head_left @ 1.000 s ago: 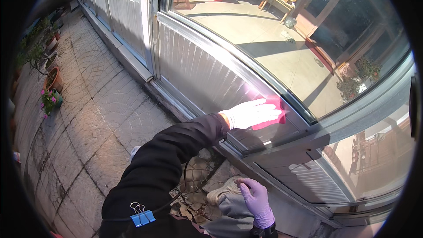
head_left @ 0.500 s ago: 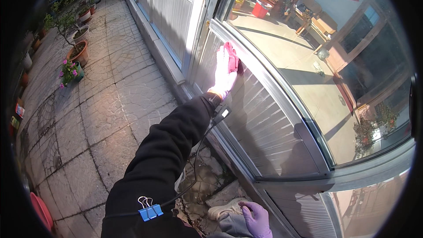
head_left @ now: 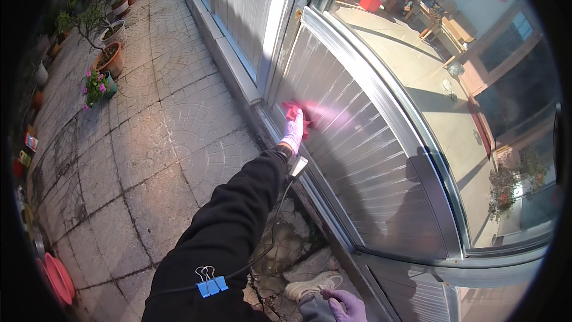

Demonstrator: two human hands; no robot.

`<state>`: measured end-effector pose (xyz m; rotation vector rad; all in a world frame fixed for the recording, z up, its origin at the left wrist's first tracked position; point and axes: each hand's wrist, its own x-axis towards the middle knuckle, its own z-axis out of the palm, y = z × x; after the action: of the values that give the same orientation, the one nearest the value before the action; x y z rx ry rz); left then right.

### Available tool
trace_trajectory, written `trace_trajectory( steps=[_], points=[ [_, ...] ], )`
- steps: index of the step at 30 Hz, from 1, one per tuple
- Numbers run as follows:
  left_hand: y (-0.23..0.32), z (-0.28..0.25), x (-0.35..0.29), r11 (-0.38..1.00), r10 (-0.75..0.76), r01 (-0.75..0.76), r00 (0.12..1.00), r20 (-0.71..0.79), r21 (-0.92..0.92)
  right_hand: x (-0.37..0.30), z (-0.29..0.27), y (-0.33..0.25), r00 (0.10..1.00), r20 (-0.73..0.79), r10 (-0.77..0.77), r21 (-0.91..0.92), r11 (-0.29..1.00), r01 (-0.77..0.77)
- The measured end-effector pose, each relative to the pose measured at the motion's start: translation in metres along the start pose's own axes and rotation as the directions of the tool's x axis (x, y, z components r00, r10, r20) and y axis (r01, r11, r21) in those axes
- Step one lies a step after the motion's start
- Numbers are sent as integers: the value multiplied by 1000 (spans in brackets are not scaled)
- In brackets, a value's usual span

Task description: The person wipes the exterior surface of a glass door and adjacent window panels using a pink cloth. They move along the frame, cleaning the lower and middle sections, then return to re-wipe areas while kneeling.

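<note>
In the head view, my left hand (head_left: 292,131), in a pale purple glove, grips a pink-red cloth (head_left: 305,120). It presses the cloth against the lower left of a ribbed silver metal panel (head_left: 357,161), beside the frame. My right hand (head_left: 348,306), also gloved in purple, is low in the view by my grey trouser leg (head_left: 314,309). Its thumb and a finger are apart, with nothing seen between them; the lower part is cut off. A blue binder clip (head_left: 212,286) holds a black cable on my left sleeve.
Above the panel is a large window (head_left: 411,77), with furniture behind the glass. A stone ledge (head_left: 238,77) runs along the wall. Potted plants (head_left: 109,59) line the left of the paving (head_left: 161,203). Pink basins (head_left: 58,277) stand at lower left. My shoe (head_left: 312,285) rests on broken paving.
My left hand and the cloth have moved down the panel, from its upper part to its lower left edge. My right hand has sunk lower in the picture, and the view has shifted slightly.
</note>
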<state>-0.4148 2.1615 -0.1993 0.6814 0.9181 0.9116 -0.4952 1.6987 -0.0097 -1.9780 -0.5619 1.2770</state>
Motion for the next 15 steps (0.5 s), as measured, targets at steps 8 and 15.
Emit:
trace_trajectory(
  steps=[8,15],
  points=[
    [90,53,11,680,731,-724,657,183,-116,16,-16,26,994,52,100,57,993,-103],
    [-4,19,75,628,775,-777,629,-62,-42,21,-33,29,961,29,273,-6,962,-273]
  ],
)
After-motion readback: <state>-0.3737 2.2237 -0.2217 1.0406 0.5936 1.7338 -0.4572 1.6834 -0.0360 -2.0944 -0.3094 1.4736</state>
